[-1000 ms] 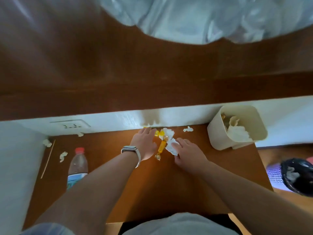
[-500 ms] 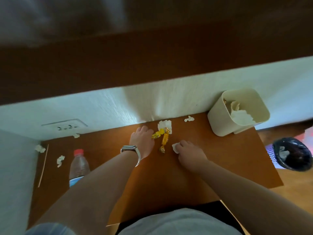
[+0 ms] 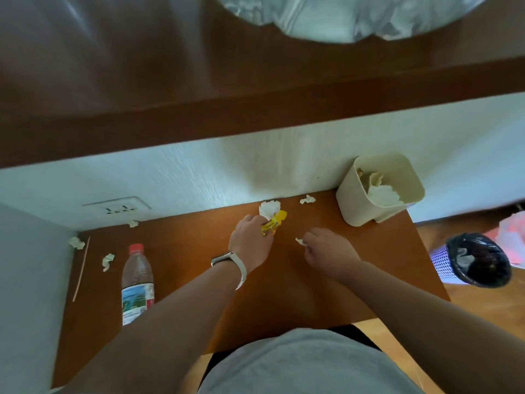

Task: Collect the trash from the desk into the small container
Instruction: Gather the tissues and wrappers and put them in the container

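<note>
My left hand (image 3: 250,241), with a watch on the wrist, is closed on a yellow candy wrapper (image 3: 273,223) near the back of the brown desk (image 3: 312,294). A crumpled white tissue (image 3: 269,208) lies just behind that wrapper. My right hand (image 3: 326,247) pinches a small white paper scrap (image 3: 300,241) slightly above the desk. The small cream container (image 3: 352,204) stands at the back right corner with tissue and wrappers inside. Another white scrap (image 3: 307,199) lies between the tissue and the container.
A plastic bottle with a red cap (image 3: 137,282) lies on the left. Beside it are a thin wooden stick (image 3: 81,268) and white scraps (image 3: 108,261), (image 3: 76,242), (image 3: 133,223). A black-lined floor bin (image 3: 477,263) stands right of the desk. A wooden shelf hangs overhead.
My left hand has closed on the yellow wrapper and lifted it off the desk. My right hand has raised the white scrap and drifted right. The view has tilted up and down.
</note>
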